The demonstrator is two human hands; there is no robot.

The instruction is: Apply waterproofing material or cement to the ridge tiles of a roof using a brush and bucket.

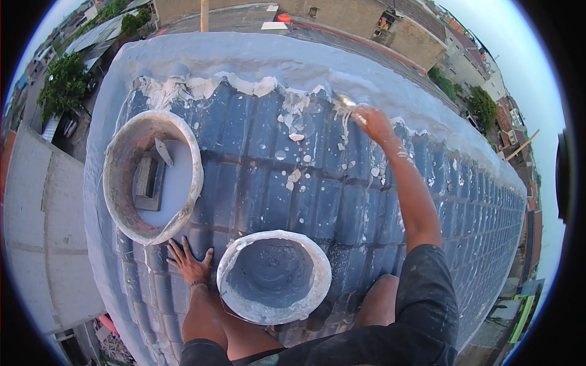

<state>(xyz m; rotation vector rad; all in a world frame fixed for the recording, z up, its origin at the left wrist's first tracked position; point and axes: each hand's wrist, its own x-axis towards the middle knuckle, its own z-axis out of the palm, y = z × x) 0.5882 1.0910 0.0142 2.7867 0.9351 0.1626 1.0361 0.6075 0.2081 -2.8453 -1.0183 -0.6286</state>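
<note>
My left hand (190,264) lies flat on the dark roof tiles with its fingers spread, between two buckets. My right hand (372,123) reaches up to the roof ridge, its fingers closed round a small tool with a shiny end (345,99); its exact kind is hard to make out. That end rests at the lower edge of the grey ridge coating (366,85). Close to my knees stands a bucket of thick grey paste (268,274). Up and to the left is a larger, crusted bucket (195,177), with a wooden-backed float (149,183) and grey liquid inside.
Dried white mortar (204,90) forms a ragged line under the ridge, and loose crumbs (294,177) lie scattered on the sloping tiles (244,146). The roof's left edge drops toward a lower pale roof (46,226). Beyond the ridge stand neighbouring buildings (348,27).
</note>
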